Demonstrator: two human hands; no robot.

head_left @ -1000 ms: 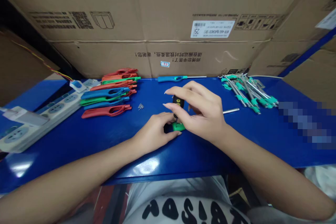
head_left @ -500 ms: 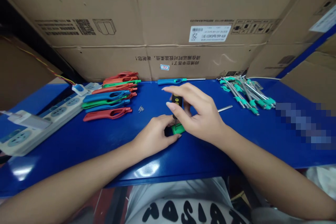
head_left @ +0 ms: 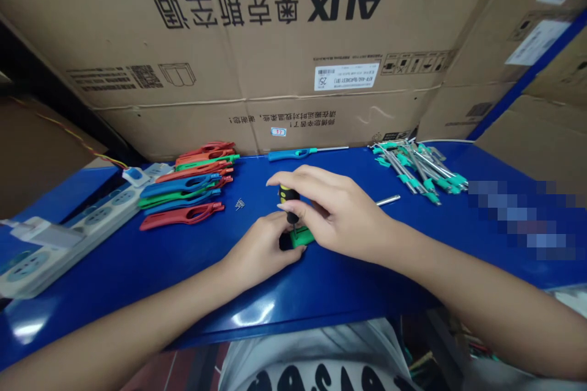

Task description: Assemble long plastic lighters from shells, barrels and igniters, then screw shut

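Behind the green lighter casing, more of the AUX carton shows than earlier. Left of the casing lie lighter handles, right of it metal tubes. The left hand clasps the casing; the right hand, partly covering it, grasps a screwdriver.

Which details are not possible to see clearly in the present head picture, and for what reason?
All in the head view:
Green piece: partly hidden by left hand and right hand.
Metal rod: its inner end, behind the right hand.
Screwdriver: what its tip meets, too small.
Tiny metal pieces: their number, too small.
Shirt lettering: cut by bottom edge.
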